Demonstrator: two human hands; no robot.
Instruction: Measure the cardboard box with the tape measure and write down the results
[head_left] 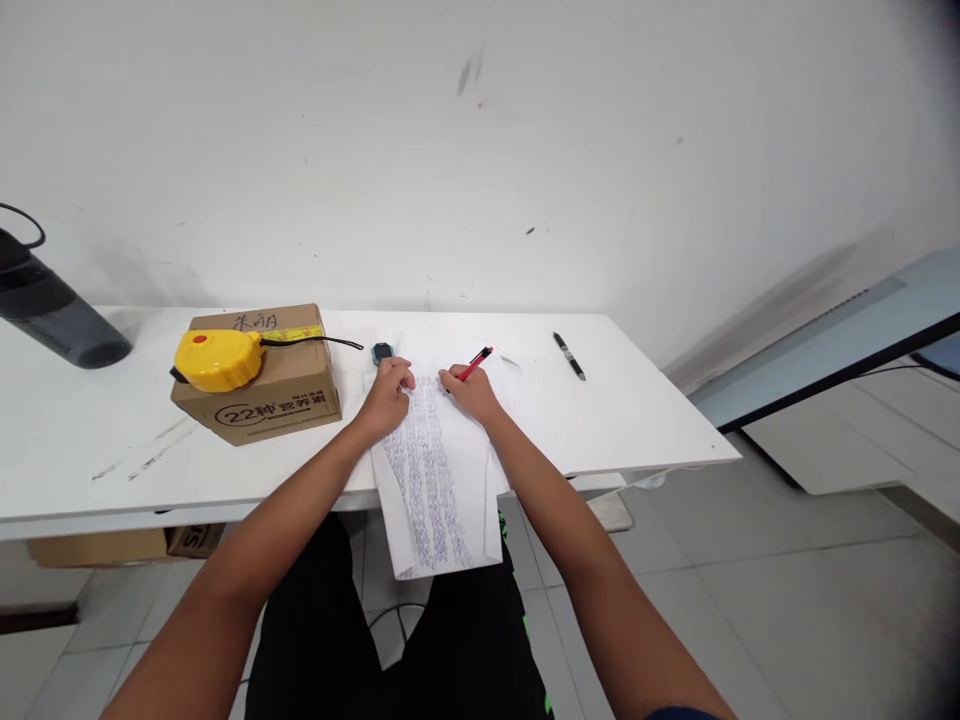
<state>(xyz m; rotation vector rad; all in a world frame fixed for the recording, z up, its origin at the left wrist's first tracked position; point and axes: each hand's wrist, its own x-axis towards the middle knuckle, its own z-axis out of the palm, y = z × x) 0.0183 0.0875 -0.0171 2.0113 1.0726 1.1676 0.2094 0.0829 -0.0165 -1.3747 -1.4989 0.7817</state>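
Note:
A long white sheet of paper [442,480] covered in printed text lies on the white table [615,420] and hangs over its front edge. My left hand [388,392] rests on the paper's upper left part, fingers curled down on it. My right hand [471,392] is closed round a red pen [475,363], its tip at the paper's top.
A cardboard box [262,390] with a yellow tape measure [217,360] on it stands left of the paper. A small teal object [382,352] lies behind my left hand. A black pen [569,356] lies at the right, a dark bottle [52,315] at the far left. A tilted panel [832,345] stands right of the table.

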